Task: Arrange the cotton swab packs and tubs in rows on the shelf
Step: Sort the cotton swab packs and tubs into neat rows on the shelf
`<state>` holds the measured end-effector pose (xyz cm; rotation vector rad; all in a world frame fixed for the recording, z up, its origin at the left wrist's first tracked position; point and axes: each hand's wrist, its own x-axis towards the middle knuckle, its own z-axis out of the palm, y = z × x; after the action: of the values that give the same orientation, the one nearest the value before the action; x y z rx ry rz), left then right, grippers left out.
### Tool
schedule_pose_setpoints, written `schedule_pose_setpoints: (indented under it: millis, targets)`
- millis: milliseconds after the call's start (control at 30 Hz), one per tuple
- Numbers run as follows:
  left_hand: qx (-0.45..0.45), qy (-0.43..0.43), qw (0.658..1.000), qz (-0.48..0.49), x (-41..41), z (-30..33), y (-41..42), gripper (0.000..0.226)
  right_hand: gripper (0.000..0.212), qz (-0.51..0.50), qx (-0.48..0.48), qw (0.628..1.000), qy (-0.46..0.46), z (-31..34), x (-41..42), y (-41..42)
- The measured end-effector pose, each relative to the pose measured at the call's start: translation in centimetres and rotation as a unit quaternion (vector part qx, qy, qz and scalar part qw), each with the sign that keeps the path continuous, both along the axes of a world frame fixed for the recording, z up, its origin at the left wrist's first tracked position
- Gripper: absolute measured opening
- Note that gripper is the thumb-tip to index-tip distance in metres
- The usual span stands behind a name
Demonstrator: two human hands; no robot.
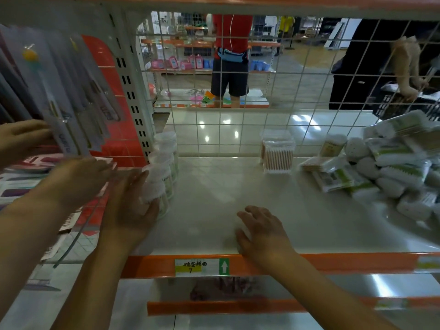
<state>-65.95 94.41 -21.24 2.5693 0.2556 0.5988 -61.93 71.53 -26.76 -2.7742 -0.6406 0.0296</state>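
Where wire grid [238, 115] backs it, a glossy white shelf [214, 198].

Shop aisle bg, glossy floor [297, 58]

Behind the white wire grid [238, 91], top centre of the frame, a person in a red shirt [232, 34] stands by a far rack of pink and blue packs [188, 62]. Hanging blister cards [71, 103] fill the upper left. An orange price strip carries a label [202, 266] marked 7.
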Motion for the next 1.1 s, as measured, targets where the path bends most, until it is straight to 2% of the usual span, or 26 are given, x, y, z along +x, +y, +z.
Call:
schedule_pose_setpoints:
  millis: [100, 233, 467, 567, 700, 833, 1100]
  targets:
    - [0.063, -0.042, 0.997, -0.003, 0.5, -1.6, -0.5, 0.058, 0.045, 0.001, 0.009, 1.000, -0.011, 0.3, 0.1, -0.4]
    - [0.059, -0.026, 0.995, -0.074, 1.7, -2.2, -3.9, 0.057, 0.045, -0.005, 0.028, 0.999, -0.043, 0.8, 0.4, -1.3]
    - [0.156, 0.033, 0.966, -0.202, 3.8, -3.1, -11.8, 0.049, 0.047, -0.043, 0.035, 0.995, -0.082, 1.2, 1.6, -5.4]
    - [0.142, 0.059, 0.958, -0.243, 4.6, -3.3, -15.3, 0.049, 0.037, -0.067, 0.026, 0.992, -0.107, 1.1, 1.9, -7.6]
    - [0.133, 0.051, 0.952, -0.272, 5.3, -3.5, -19.1, 0.053, 0.032, -0.090, 0.022, 0.985, -0.147, 0.7, 2.1, -10.9]
    - [0.134, 0.051, 0.944, -0.298, 5.9, -3.8, -22.6, 0.052, 0.035, -0.103, 0.006, 0.981, -0.164, 0.6, 2.4, -14.5]
    - [0.104, 0.046, 0.938, -0.326, 7.2, -4.6, -30.0, 0.049, 0.040, -0.100, 0.033, 0.976, -0.191, 0.8, 2.8, -21.9]
